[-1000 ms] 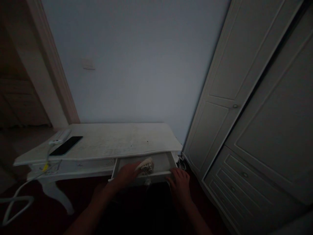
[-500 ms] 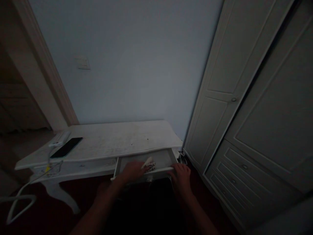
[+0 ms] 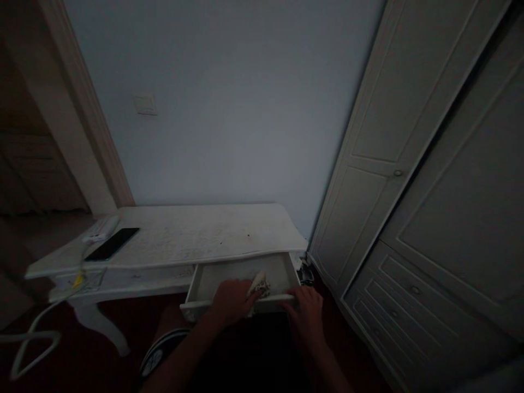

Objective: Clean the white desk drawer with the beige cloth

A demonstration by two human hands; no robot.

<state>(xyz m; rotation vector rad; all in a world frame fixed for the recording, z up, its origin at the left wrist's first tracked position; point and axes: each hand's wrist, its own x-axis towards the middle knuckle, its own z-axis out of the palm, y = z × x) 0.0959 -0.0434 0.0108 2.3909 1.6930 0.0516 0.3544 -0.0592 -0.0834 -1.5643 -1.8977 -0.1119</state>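
A white desk drawer is pulled out in front of me. My left hand is over its front edge, closed on a patterned cloth in white with dark spots. The cloth bunches up past my fingers, against the inner side of the drawer front. At the drawer's front right corner, my right hand grips the top edge, fingers over it and thumb on the near side. The scene is dim, and part of the cloth is hidden by my left hand.
The white desk has a worn top against the blue wall. On its left lie a dark phone and a white box-like object with a cable. A tall white wardrobe stands close on the right.
My left hand has moved right along the drawer's front edge with the cloth. My right hand stays at the front right corner. The view has shifted slightly.
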